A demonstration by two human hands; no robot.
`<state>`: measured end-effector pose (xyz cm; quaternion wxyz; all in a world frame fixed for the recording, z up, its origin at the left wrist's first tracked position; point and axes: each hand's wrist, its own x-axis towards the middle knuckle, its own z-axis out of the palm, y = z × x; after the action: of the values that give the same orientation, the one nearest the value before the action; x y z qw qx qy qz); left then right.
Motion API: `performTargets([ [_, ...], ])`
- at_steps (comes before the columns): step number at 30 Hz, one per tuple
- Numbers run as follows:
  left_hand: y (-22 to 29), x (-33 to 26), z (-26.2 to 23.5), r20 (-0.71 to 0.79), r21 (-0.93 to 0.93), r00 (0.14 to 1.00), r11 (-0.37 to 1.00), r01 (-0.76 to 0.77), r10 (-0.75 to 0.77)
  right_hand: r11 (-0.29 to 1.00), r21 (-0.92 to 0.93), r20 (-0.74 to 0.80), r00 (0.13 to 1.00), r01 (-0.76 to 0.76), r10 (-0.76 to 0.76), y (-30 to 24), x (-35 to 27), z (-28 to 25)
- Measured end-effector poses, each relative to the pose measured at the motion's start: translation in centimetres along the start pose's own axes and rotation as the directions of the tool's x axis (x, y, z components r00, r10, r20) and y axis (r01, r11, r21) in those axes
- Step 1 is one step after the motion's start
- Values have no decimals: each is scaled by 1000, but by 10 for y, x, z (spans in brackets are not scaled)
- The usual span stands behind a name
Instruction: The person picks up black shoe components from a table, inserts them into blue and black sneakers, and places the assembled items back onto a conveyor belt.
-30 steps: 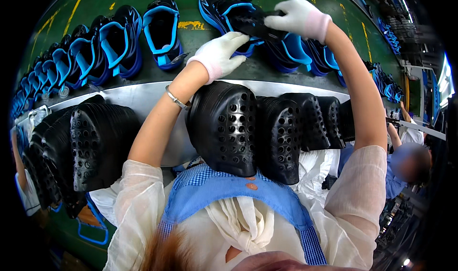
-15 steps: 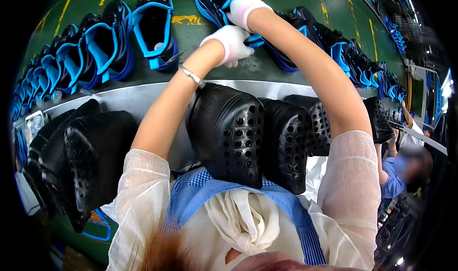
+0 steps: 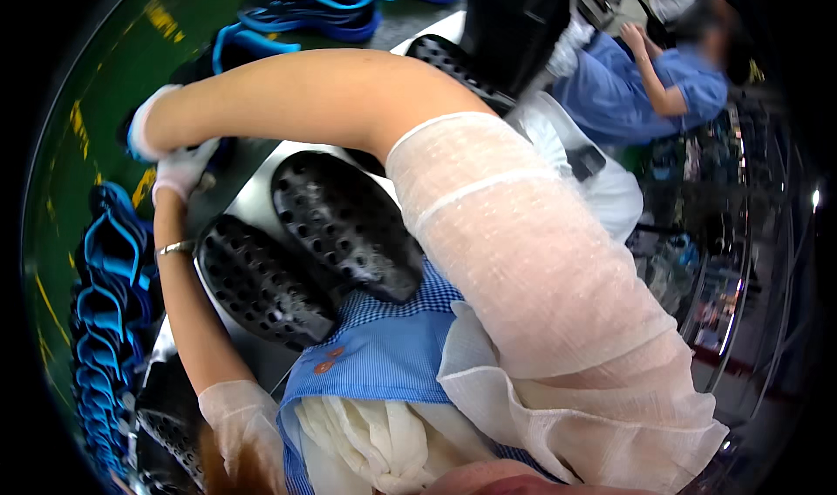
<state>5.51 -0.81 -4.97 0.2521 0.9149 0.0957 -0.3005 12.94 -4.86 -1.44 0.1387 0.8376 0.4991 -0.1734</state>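
Observation:
A black shoe with blue trim lies at the left on the green surface, mostly covered by both gloved hands. My right hand, in a white glove, reaches across from the right and closes over its far part; the fingertips are largely hidden. Just nearer, my left hand, also white-gloved, has its fingers bent against the same shoe. Its wrist wears a bracelet. Between my forearms and apron stand black perforated shoe forms, their holed faces turned up.
Black-and-blue shoes run in a row along the left, and more shoes stand at the top. A metal edge borders the green surface. A person in blue sits at upper right, beside a white bag.
The whole view has swung round, so the shoe row now runs down the left side. Both hands are now at the left of the picture, the right arm lying across the top of the view.

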Motion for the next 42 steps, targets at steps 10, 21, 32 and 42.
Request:
performTargets([
  [10, -23, -2, 8, -158, -253, 987, 966, -57, 17, 998, 26, -534, 844, -53, 58, 23, -337, -64],
  [21, -35, -21, -6, -307, -148, 950, 984, -99, 50, 677, 547, -514, 442, -492, 736, 160, -474, 48],
  [32, 182, -147, -73, -400, 334, 772, 863, -378, 493, 787, 616, -777, -191, -36, 600, 152, -484, 131],
  [42, 433, -159, 29, 54, 554, 145, 91, -827, 988, 784, 613, -766, -169, 101, 620, 148, -502, 139],
])
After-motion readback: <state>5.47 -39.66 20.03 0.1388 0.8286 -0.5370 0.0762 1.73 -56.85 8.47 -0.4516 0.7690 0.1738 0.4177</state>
